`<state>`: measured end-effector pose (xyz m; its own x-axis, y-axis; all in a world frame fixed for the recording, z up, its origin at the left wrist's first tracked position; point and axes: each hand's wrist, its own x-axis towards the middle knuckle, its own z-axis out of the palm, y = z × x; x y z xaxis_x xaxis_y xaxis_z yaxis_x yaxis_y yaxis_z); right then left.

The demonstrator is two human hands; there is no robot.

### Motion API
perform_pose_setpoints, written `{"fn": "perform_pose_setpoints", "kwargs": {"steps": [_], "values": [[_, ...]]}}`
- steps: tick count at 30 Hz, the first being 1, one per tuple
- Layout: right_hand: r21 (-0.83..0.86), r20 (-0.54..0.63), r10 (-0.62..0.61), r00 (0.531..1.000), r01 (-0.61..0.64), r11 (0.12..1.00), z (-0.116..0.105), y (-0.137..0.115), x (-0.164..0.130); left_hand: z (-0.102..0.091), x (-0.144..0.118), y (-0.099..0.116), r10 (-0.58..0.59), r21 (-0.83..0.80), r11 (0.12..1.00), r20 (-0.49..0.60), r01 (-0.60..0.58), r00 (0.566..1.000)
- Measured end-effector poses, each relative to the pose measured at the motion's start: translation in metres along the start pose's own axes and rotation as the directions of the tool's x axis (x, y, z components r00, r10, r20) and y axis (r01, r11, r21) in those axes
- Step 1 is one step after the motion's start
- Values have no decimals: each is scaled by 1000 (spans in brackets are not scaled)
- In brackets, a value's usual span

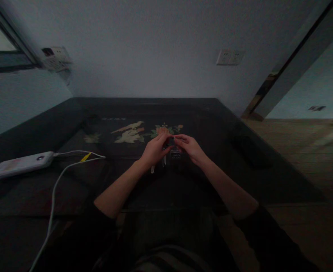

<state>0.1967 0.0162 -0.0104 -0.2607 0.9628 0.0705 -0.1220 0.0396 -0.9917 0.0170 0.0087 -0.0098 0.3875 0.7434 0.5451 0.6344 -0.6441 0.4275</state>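
Note:
My left hand (155, 149) and my right hand (191, 148) meet over the middle of the dark table. Their fingertips are closed together around something small and dark (171, 139), too tiny and dim to name. Just below the fingers, a small rectangular piece with a clear or pale edge (175, 154) lies on the tabletop. Beside it, partly covered by my left hand, are a thin pale strip (164, 161) and a short light-coloured piece (152, 169). The dim light hides their exact kind.
The dark tabletop (206, 181) bears a printed bird and flower pattern. At the left lies a white power bank-like device (21, 165) with a white cable (53, 196) running off the front edge. A dark flat object (251, 151) lies at the right. Wall sockets (230, 57) sit behind.

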Motion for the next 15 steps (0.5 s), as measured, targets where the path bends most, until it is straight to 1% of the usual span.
{"fn": "perform_pose_setpoints", "kwargs": {"steps": [4, 8, 11, 15], "values": [[-33, 25, 18, 1000, -17, 999, 1, 0, -1, 3, -3, 0, 73, 3, 997, -86, -73, 994], [-64, 73, 33, 997, -28, 998, 3, 0, -3, 4, -4, -2, 164, 15, 986, -157, -164, 974], [-73, 90, 40, 995, -34, 997, 4, 0, -4, 4, -4, -3, 201, 21, 980, -181, -200, 963], [-77, 103, 46, 994, -38, 996, 4, 0, -4, 2, -4, -1, 207, 3, 978, -192, -210, 959]]}}
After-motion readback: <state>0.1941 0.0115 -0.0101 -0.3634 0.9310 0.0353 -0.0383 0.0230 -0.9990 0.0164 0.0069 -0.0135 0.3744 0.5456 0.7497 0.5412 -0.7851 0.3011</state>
